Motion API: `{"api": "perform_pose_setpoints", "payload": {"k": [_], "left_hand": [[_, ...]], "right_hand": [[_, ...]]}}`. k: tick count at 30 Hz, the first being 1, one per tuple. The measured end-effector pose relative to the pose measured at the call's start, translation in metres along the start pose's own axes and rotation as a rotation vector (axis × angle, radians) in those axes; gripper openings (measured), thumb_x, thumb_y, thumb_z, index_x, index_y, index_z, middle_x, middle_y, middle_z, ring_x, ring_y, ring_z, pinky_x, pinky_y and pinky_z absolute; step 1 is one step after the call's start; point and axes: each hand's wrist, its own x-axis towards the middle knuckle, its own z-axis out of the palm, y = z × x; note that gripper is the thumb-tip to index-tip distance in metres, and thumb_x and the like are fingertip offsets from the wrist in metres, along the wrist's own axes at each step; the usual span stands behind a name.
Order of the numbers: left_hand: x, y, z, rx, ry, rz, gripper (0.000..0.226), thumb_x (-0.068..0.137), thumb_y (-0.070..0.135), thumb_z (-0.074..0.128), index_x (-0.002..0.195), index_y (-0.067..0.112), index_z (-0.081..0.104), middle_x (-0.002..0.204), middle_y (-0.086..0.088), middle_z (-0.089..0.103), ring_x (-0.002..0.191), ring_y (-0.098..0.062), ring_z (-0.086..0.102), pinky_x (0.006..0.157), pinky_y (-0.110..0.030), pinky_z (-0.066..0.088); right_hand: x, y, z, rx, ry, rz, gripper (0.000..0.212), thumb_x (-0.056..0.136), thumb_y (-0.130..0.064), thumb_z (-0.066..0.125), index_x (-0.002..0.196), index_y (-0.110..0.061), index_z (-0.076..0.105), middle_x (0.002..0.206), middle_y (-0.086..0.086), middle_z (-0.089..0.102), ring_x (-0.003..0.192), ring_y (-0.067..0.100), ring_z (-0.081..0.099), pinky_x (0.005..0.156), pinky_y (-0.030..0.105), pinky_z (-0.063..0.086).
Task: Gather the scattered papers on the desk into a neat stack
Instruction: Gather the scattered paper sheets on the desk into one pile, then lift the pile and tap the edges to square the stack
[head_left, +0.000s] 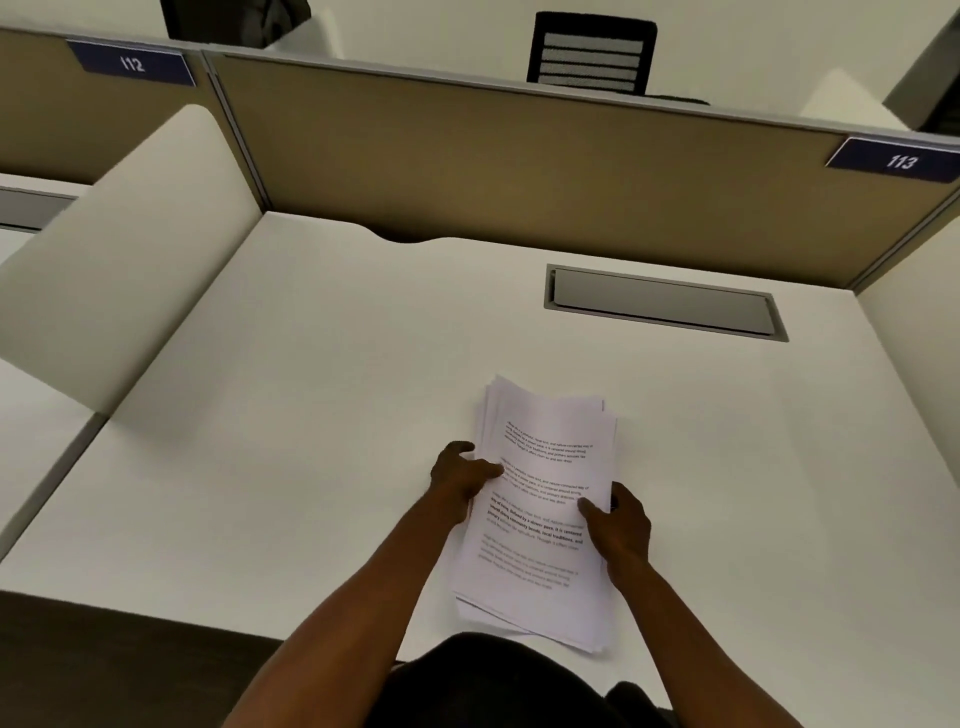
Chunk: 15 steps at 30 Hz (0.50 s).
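A pile of white printed papers (545, 467) lies on the white desk (311, 415), near its front edge and a little right of centre. The sheets are roughly aligned, with corners fanning out at the far end and at the near left. My left hand (462, 475) grips the pile's left edge, thumb on the top sheet. My right hand (618, 519) grips the right edge, thumb pressed on the printed text. Both hands hold the pile between them.
A grey cable hatch (662, 301) is set into the desk at the back right. Tan partition panels (519, 166) labelled 112 and 113 close off the far side. A white side divider (130, 249) stands at the left. A black chair (589, 52) is beyond the partition.
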Motion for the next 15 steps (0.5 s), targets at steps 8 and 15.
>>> {"api": "perform_pose_setpoints", "payload": {"k": [8, 15], "left_hand": [[-0.011, -0.005, 0.011, 0.323, -0.243, 0.253, 0.067, 0.088, 0.008, 0.071, 0.149, 0.02, 0.045, 0.135, -0.011, 0.063, 0.117, -0.029, 0.064, 0.098, -0.044, 0.055], [-0.026, 0.008, 0.017, 0.203, -0.299, 0.484, 0.058, 0.094, 0.0, 0.058, 0.146, 0.022, 0.046, 0.133, -0.013, 0.064, 0.111, -0.029, 0.069, 0.092, -0.047, 0.059]], "right_hand": [[0.004, 0.008, -0.008, 0.03, 0.002, -0.032, 0.025, 0.089, -0.02, 0.069, 0.113, -0.019, 0.062, 0.107, 0.002, 0.066, 0.089, 0.017, 0.061, 0.081, 0.03, 0.048], [0.008, 0.009, -0.027, 0.261, 0.026, -0.043, 0.046, 0.078, -0.022, 0.081, 0.116, -0.031, 0.057, 0.112, -0.002, 0.068, 0.093, 0.012, 0.065, 0.077, 0.028, 0.051]]}}
